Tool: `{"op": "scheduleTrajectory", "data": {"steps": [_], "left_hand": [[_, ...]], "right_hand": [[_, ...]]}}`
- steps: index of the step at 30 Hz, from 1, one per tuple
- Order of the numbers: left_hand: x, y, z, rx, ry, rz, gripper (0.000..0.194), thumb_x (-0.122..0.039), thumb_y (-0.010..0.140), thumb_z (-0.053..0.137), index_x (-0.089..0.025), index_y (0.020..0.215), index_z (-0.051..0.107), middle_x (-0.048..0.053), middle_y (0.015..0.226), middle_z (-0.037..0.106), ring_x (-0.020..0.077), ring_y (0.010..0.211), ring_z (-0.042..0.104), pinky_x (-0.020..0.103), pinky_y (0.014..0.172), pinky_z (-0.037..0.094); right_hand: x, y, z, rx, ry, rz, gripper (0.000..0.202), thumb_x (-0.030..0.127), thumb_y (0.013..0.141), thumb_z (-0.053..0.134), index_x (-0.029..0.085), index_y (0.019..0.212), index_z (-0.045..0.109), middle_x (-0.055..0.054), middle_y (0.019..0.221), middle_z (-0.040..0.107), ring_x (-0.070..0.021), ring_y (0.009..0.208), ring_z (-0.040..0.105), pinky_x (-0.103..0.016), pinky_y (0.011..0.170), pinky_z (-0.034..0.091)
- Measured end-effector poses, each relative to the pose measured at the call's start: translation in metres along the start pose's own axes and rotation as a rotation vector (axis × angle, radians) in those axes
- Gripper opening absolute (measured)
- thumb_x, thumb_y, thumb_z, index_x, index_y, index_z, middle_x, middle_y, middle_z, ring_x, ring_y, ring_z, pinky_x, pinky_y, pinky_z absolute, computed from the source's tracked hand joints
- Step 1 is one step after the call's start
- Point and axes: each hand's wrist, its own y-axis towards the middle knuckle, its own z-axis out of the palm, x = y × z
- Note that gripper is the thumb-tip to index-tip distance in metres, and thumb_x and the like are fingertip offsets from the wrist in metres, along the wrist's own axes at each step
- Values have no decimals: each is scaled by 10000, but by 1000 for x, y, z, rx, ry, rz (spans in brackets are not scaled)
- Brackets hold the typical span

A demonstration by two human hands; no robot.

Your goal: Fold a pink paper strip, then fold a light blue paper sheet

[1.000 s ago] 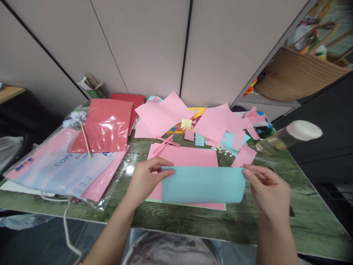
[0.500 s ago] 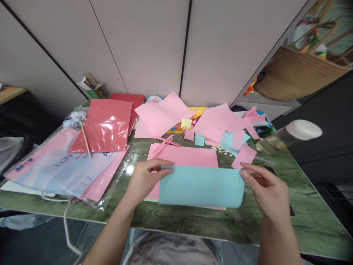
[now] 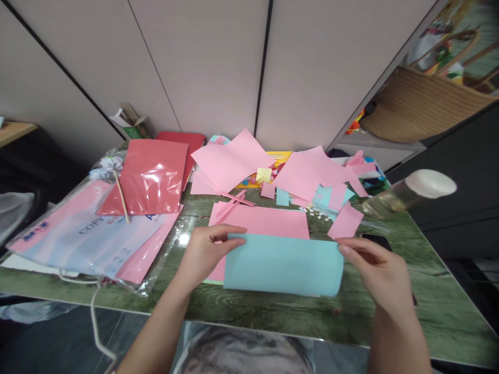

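A light blue sheet (image 3: 283,265), folded over with a curved lower edge, is held up between both hands. My left hand (image 3: 208,252) pinches its upper left corner between thumb and fingers. At the upper right corner, my right hand (image 3: 376,265) grips the sheet the same way. Beneath and behind it lie pink sheets (image 3: 268,221) on the green table (image 3: 273,317). Thin pink strips (image 3: 232,205) rest at the pink sheets' upper left.
Plastic-wrapped paper (image 3: 93,228) and red sheets (image 3: 152,176) lie left. Pink offcuts (image 3: 234,161) and small scraps (image 3: 317,214) spread along the back. A lidded bottle (image 3: 407,192) and a dark phone (image 3: 376,240) are right.
My right hand has moved slightly down and left with the sheet's right corner, showing more of the phone. My left hand has barely moved.
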Motion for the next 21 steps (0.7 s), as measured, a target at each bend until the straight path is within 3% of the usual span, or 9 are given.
{"op": "scheduleTrajectory", "data": {"steps": [21], "left_hand": [[-3,-2,0,5,-28,-2,183,-354,673,716,-227,805,719,12,785,702,146,666,584,244,610,442]], "right_hand": [[0,1,1,-1,5,-3,201,413,699,684,255,820,714,-21,841,717,-189,716,641,-272,589,505]]}}
